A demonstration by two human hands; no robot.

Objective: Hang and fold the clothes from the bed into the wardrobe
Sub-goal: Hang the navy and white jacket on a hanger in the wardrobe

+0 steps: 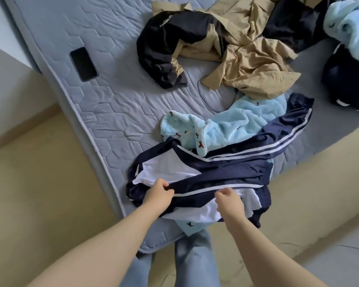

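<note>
Navy jacket (226, 168) on bed (91, 112); left hand (157, 196), right hand (229, 201) pinch it.

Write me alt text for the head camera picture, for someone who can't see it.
The left hand and right hand grip a navy jacket with white stripes at the near edge of a grey mattress. Beyond it lie a light blue fleece, a tan garment, a black garment and a phone.

We count one left hand (157, 196), one right hand (229, 201), one phone (83, 64), one mattress (104, 112), two navy white-striped garments (236, 164) (348, 85).
</note>
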